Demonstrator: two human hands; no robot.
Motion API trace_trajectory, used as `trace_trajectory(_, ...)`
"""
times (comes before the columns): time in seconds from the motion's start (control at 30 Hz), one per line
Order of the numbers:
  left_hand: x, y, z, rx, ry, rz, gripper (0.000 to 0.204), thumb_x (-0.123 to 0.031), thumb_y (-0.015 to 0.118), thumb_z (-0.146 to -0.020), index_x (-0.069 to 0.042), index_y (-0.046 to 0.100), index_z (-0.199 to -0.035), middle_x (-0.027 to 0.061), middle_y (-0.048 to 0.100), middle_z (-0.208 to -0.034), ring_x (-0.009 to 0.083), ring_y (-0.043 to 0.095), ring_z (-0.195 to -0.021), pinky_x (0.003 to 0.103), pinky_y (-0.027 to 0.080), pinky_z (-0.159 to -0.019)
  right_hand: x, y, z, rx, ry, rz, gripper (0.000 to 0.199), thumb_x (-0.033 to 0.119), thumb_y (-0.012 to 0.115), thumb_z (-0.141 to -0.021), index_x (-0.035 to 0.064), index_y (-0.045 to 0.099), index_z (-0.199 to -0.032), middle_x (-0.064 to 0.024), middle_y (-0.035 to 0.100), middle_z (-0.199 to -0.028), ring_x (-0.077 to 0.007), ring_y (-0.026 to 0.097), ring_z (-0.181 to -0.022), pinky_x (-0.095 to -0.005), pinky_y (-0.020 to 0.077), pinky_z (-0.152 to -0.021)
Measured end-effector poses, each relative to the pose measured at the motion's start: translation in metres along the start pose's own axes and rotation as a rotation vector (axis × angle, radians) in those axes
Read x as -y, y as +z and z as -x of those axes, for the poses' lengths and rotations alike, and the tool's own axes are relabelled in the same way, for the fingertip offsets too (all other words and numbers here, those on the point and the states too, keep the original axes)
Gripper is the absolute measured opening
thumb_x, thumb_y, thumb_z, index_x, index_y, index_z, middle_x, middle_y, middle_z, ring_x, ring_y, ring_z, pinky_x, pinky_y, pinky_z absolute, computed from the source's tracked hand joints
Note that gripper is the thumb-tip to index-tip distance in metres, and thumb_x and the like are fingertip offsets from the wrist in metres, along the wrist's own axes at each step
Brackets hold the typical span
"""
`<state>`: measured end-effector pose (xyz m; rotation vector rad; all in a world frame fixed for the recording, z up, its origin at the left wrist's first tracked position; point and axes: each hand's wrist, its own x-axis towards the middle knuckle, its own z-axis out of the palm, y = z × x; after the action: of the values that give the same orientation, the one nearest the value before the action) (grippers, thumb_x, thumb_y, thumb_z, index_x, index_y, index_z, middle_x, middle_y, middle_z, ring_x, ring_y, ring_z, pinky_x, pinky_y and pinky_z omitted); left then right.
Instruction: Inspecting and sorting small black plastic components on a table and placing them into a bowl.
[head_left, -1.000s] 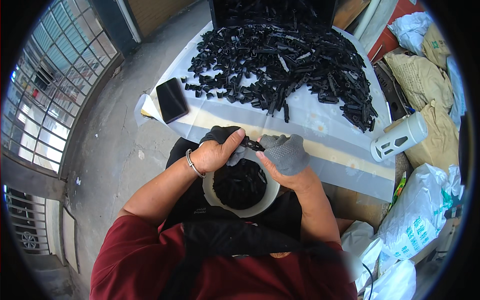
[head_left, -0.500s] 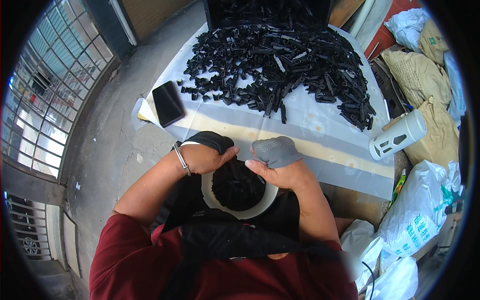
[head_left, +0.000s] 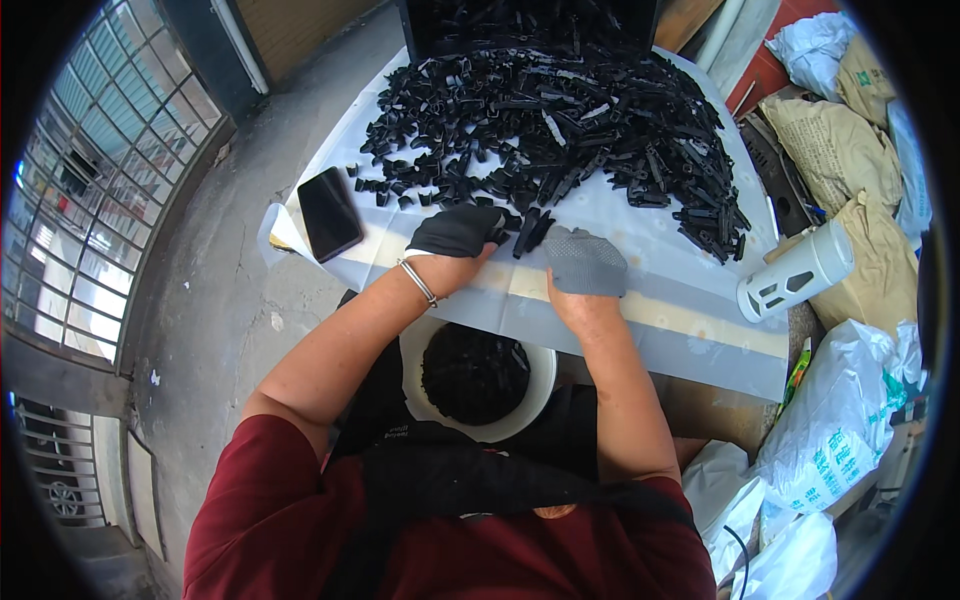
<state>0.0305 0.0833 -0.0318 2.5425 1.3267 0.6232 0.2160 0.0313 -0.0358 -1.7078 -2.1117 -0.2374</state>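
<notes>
A spread of small black plastic pieces (head_left: 560, 120) covers the table, some short and bent, others long and narrow. My left hand (head_left: 455, 240), in a black fingerless-looking glove, is at the near edge of the spread, fingers closed on a black plastic piece. A little to the right is my right hand (head_left: 585, 265), in a grey dotted glove. Its fingers curl downward and closed; what they hold is hidden. Between the hands lie a few long black pieces (head_left: 533, 230). Below my forearms, a pale round bucket (head_left: 545, 395) sits at my lap with more black pieces inside.
A phone (head_left: 330, 215) lies at the table's left edge. At the right edge is a pale cylindrical container (head_left: 797, 270) on its side. Behind the pile stands a large black bin (head_left: 530, 28). Woven sacks (head_left: 835, 150) and white plastic bags (head_left: 835, 420) crowd the right side.
Both hands have moved forward from above the bucket to the near edge of the black pieces on the table. The bucket's contents are now uncovered.
</notes>
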Motion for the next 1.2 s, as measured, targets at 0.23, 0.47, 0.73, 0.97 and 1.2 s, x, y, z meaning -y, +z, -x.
trace_trajectory(0.23, 0.021, -0.014, 0.015, -0.262, -0.043, 0.201, 0.034, -0.01, 0.059, -0.076, -0.003, 0.055, -0.109, 0.0182, 0.061, -0.094, 0.0295, 0.061, -0.083, 0.034, 0.049, -0.071, -0.002, -0.009, 0.011, -0.105, -0.012, -0.116, 0.019, 0.015, 0.053, -0.082, 0.0014, 0.056, -0.095, -0.0188, 0.058, -0.084, -0.0343, 0.054, -0.075, -0.0403, 0.0438, -0.07)
trace_trajectory(0.47, -0.004, -0.022, 0.057, -0.176, -0.142, 0.493, 0.029, -0.023, 0.055, -0.086, -0.001, 0.056, -0.104, 0.0149, 0.062, -0.084, 0.0221, 0.061, -0.075, 0.033, 0.048, -0.068, 0.042, -0.013, 0.015, -0.181, -0.191, -0.684, 0.021, 0.012, 0.053, -0.084, -0.0008, 0.053, -0.101, -0.0151, 0.058, -0.084, -0.0247, 0.054, -0.073, -0.0356, 0.0422, -0.068)
trace_trajectory(0.73, -0.025, -0.015, 0.082, -0.327, 0.036, 0.461, 0.034, -0.02, 0.054, -0.08, 0.001, 0.053, -0.106, 0.0221, 0.058, -0.096, 0.038, 0.057, -0.085, 0.04, 0.046, -0.074, 0.059, -0.009, 0.024, -0.072, -0.181, -0.587, 0.014, 0.009, 0.059, -0.081, -0.0011, 0.056, -0.09, -0.0079, 0.049, -0.069, -0.0211, 0.046, -0.064, -0.0322, 0.0377, -0.059)
trace_trajectory(0.97, -0.028, -0.041, 0.083, 0.244, -0.449, 0.806, 0.046, -0.045, 0.042, -0.09, -0.002, 0.058, -0.094, 0.0146, 0.058, -0.069, 0.024, 0.059, -0.06, 0.033, 0.048, -0.06, 0.062, -0.004, 0.032, -0.067, -0.236, -0.64, 0.024, 0.01, 0.056, -0.083, -0.0032, 0.052, -0.103, -0.0144, 0.053, -0.089, -0.0262, 0.051, -0.08, -0.0344, 0.0416, -0.071)
trace_trajectory(1.2, -0.023, -0.017, 0.083, -0.009, -0.241, 0.652, 0.047, -0.041, 0.034, -0.093, -0.001, 0.058, -0.091, 0.0202, 0.059, -0.079, 0.0329, 0.057, -0.074, 0.038, 0.045, -0.07, 0.053, -0.019, 0.047, -0.099, -0.277, -0.58, 0.02, 0.01, 0.051, -0.087, -0.0032, 0.053, -0.102, -0.0166, 0.052, -0.099, -0.0291, 0.049, -0.088, -0.0348, 0.0394, -0.077)
